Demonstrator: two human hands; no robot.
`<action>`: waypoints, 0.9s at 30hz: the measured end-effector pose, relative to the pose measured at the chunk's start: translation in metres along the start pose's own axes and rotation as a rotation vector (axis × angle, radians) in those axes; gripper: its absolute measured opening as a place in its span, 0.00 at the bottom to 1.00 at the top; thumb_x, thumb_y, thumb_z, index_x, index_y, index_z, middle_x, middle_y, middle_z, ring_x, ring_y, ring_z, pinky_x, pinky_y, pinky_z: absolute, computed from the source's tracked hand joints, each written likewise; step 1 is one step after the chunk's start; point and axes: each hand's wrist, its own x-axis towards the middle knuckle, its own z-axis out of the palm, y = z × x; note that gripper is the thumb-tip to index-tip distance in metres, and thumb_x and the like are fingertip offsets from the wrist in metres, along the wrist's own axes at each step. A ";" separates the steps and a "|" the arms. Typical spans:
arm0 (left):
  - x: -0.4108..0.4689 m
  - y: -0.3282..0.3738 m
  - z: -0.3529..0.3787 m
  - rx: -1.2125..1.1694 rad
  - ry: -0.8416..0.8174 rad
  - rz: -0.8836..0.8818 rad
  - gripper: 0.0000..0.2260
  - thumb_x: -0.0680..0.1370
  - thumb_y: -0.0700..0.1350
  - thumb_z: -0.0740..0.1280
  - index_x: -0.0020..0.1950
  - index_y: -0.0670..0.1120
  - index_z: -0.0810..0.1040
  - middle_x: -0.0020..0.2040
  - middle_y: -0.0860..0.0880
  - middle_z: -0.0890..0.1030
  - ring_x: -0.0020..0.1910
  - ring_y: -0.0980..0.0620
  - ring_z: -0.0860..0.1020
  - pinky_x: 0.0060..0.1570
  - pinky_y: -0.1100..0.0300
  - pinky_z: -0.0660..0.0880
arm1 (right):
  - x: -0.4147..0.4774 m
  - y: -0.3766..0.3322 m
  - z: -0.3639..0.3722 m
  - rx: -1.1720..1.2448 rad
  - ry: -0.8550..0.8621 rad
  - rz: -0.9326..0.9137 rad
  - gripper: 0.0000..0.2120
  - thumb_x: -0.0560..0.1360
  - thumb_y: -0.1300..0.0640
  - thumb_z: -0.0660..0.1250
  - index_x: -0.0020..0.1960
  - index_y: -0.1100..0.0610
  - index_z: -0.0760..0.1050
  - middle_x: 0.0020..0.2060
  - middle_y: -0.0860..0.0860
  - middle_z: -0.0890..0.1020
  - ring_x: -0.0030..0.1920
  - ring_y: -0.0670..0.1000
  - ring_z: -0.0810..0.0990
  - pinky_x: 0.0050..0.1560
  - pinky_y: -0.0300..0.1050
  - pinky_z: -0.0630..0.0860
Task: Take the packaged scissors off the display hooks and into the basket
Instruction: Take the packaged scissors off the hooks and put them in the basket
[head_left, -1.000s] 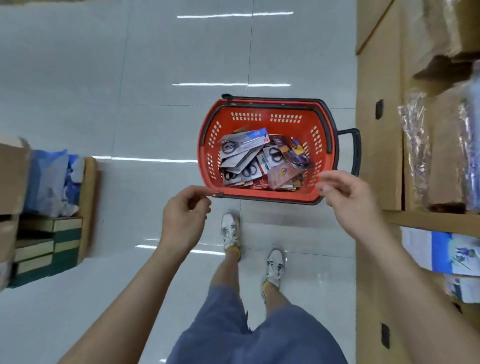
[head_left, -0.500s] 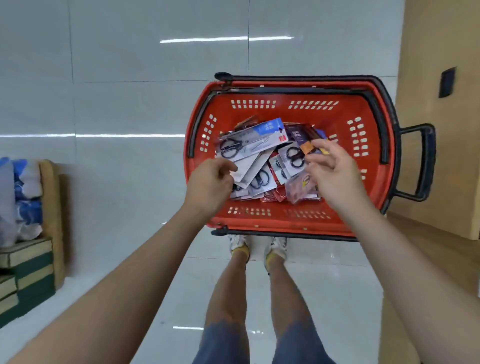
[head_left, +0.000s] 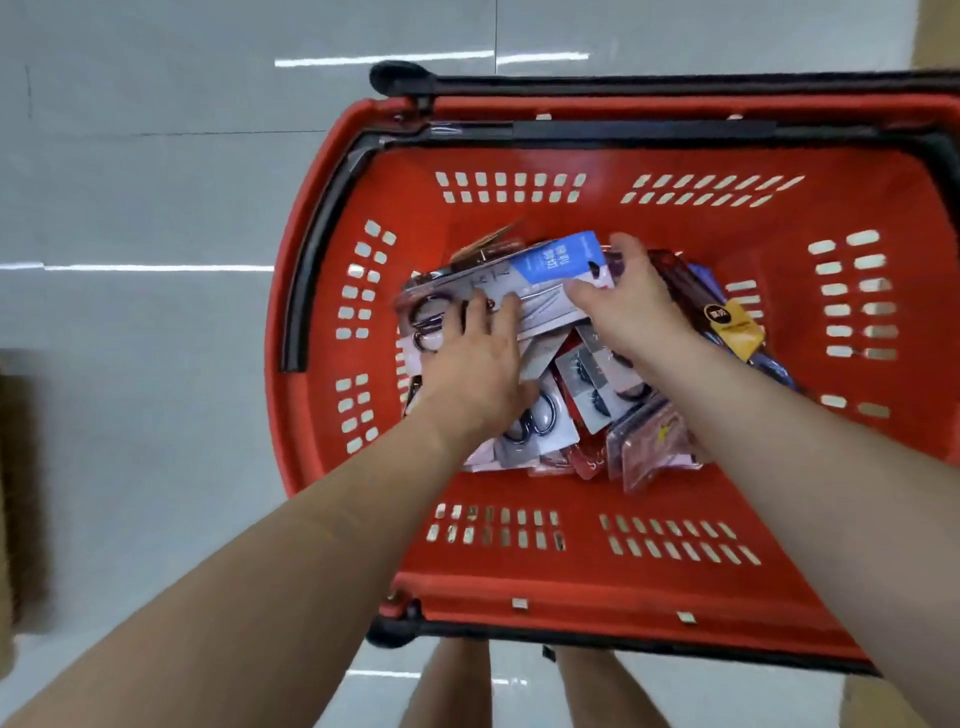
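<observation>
A red shopping basket (head_left: 571, 577) stands on the floor right below me, with a loose pile of packaged scissors (head_left: 649, 447) in it. On top lies a long grey scissors package with a blue header (head_left: 556, 260). My left hand (head_left: 478, 358) lies over its near end by the scissor handles, fingers on top, thumb hidden under the edge. My right hand (head_left: 628, 306) grips the blue end, thumb on the face and fingers over the far edge. A dark package with a yellow tag (head_left: 732, 322) lies at the right. No display hooks are in view.
Black carry handles (head_left: 623, 83) lie folded along the basket's far rim and left side. Glossy grey floor tiles (head_left: 156, 364) surround the basket. A brown cardboard box (head_left: 15, 493) shows at the left edge. My legs (head_left: 452, 686) are just behind the basket.
I have leaned down close over the basket. Both hands moved from above its near rim into the pile and now hold the top blue-headed package.
</observation>
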 end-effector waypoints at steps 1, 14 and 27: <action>0.004 0.001 0.002 0.020 -0.029 -0.012 0.41 0.73 0.53 0.72 0.78 0.48 0.51 0.77 0.40 0.56 0.75 0.35 0.56 0.70 0.39 0.65 | 0.008 -0.001 0.004 0.011 0.020 -0.010 0.31 0.76 0.55 0.70 0.76 0.55 0.62 0.63 0.50 0.75 0.63 0.51 0.74 0.63 0.45 0.70; -0.045 -0.010 0.004 -0.064 0.095 -0.101 0.20 0.76 0.51 0.68 0.64 0.46 0.68 0.59 0.43 0.73 0.58 0.41 0.74 0.43 0.49 0.73 | -0.029 0.024 -0.086 0.429 0.650 0.002 0.19 0.68 0.66 0.65 0.56 0.51 0.73 0.49 0.51 0.82 0.42 0.47 0.81 0.38 0.40 0.79; -0.001 -0.011 -0.015 -0.008 0.007 -0.038 0.24 0.74 0.44 0.69 0.67 0.45 0.64 0.48 0.42 0.82 0.41 0.39 0.78 0.38 0.53 0.71 | -0.110 0.063 -0.050 0.323 0.387 0.143 0.26 0.68 0.64 0.75 0.61 0.42 0.78 0.52 0.66 0.83 0.39 0.64 0.83 0.47 0.68 0.81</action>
